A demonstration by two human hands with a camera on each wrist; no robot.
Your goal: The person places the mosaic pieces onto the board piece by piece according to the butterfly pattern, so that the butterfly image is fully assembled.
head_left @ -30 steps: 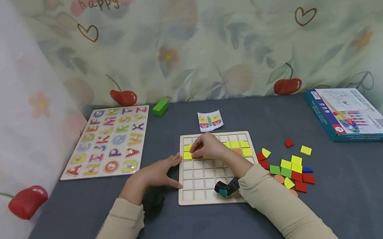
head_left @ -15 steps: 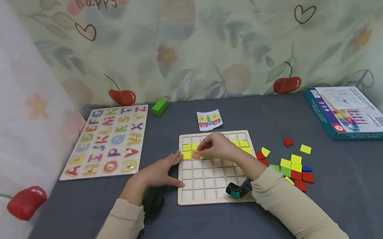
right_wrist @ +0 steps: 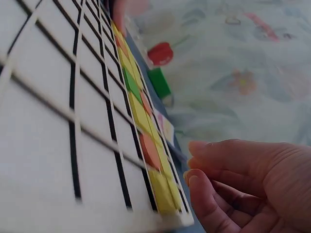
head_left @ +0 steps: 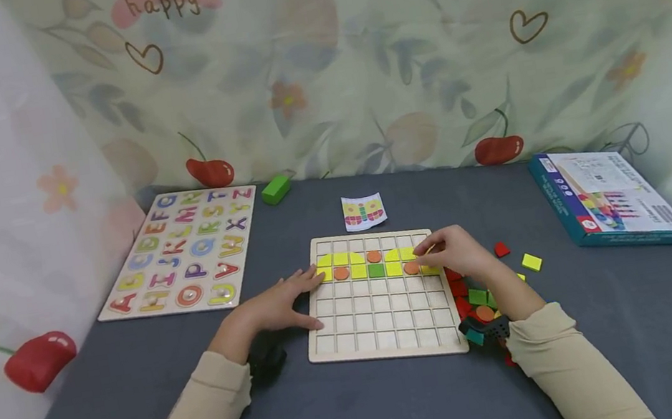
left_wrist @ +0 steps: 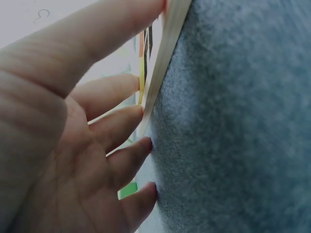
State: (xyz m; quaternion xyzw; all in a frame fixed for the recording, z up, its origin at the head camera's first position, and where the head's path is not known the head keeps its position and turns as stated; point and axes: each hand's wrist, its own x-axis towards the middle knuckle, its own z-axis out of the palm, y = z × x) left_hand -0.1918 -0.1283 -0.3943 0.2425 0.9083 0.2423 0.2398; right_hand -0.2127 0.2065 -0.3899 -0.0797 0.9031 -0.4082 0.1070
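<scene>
A wooden grid board (head_left: 385, 321) lies on the dark cloth. Near its far side sit yellow tiles (head_left: 359, 272), a green square (head_left: 376, 270) and orange discs (head_left: 342, 274). My left hand (head_left: 279, 306) rests at the board's left edge with fingers and thumb spread; the left wrist view has its fingertips along that wooden edge. Above the far right corner is my right hand (head_left: 456, 253), fingers loosely bent. In the right wrist view, a gap shows between the thumb and fingertips of the right hand (right_wrist: 233, 179), and no piece is visible there.
Loose coloured pieces (head_left: 478, 297) lie right of the board, partly behind the right forearm. A picture card (head_left: 365, 212) lies beyond the board. An alphabet puzzle (head_left: 156, 313) and a green block (head_left: 276, 190) are at left; a flat box (head_left: 617, 196) is at right.
My right hand has left the orange disc at the board's left side and moved right across to the far right corner, uncovering the tile rows. The left hand stays at the edge.
</scene>
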